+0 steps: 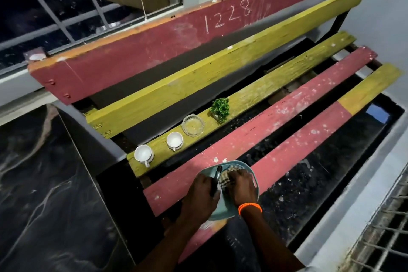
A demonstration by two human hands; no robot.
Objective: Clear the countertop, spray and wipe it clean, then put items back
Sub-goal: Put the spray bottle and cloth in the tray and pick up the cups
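Observation:
A teal tray [254, 174] rests on the near red slat [287, 112] of a painted wooden bench. My left hand [199, 197] is closed around a dark spray bottle [217, 175] whose black nozzle points away from me. My right hand [241, 187], with an orange band at the wrist, is shut on a checked cloth [227, 178] lying in the tray. On the yellow slat behind stand two white cups [143, 153] [174, 140], a glass ashtray [192, 125] and a small green potted plant [219, 108]. A dark marbled countertop [44, 183] lies to the left.
The bench back has red and yellow boards, with "1228" chalked on the red one [227, 17]. A barred window [66, 6] is behind. Gaps between slats show a dark floor. A metal grate [379, 238] and a pale ledge run along the right.

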